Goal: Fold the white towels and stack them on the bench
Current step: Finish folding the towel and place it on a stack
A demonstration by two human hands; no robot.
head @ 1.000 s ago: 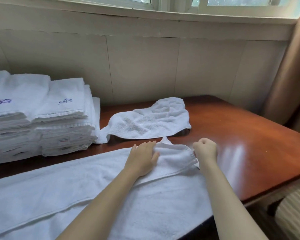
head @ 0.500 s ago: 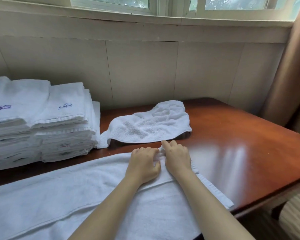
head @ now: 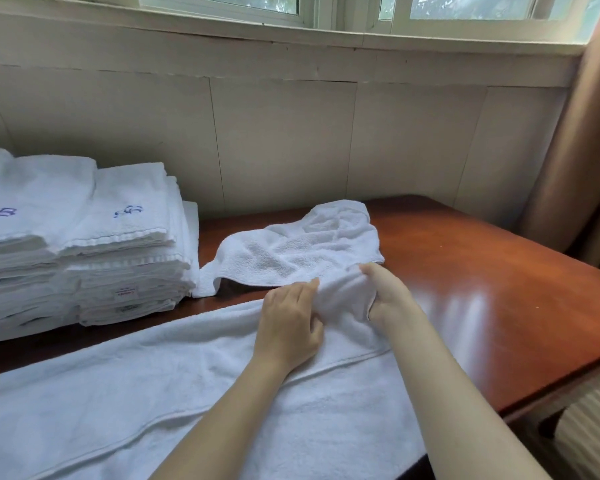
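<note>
A long white towel (head: 136, 386) lies folded lengthwise across the brown wooden bench (head: 482, 306), running off the lower left. At its right end the cloth is bunched up between both hands. My left hand (head: 288, 327) grips the bunch from the left with curled fingers. My right hand (head: 385, 292) grips it from the right, thumb over the top. A smaller rumpled white towel (head: 302, 247) lies just behind the hands. Two stacks of folded white towels (head: 84, 244) with blue embroidery stand at the left.
A cream panelled wall (head: 291, 140) runs along the back of the bench under a window. A brown curtain (head: 575, 150) hangs at the right. The bench's front right edge drops off beside a striped cushion (head: 589, 427).
My right hand moved left from the towel's end corner to meet my left hand. Both hands now gather the towel's right end into a raised bunch; the flat end has pulled in leftward.
</note>
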